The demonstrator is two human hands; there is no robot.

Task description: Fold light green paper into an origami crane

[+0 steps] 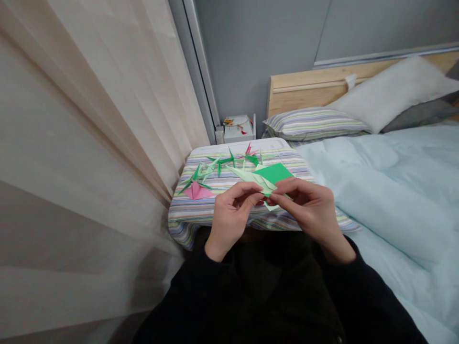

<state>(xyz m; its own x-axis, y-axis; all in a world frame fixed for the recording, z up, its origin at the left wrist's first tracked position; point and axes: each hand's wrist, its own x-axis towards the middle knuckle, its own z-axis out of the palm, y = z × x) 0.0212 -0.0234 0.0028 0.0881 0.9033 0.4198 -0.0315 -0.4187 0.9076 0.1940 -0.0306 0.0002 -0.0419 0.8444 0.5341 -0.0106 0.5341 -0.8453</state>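
My left hand (231,210) and my right hand (311,203) meet over the near side of a small cloth-covered table (229,212). Thumbs and forefingers of both pinch a small piece of folded green paper (267,195), mostly hidden by the fingertips. Just behind the fingers lie pale green folded paper (249,176) and a flat darker green sheet (275,172). Whether the pale paper joins the held piece, I cannot tell. Folded paper cranes in green and pink spread across the cloth, among them a dark green crane (225,162) and a pink folded piece (196,191) at the left.
A beige curtain (89,119) hangs close along the left. On the right stands a bed with a pale blue quilt (390,191), a striped pillow (315,123) and a wooden headboard (297,91). A small white stand (237,131) holding little coloured items is behind the table.
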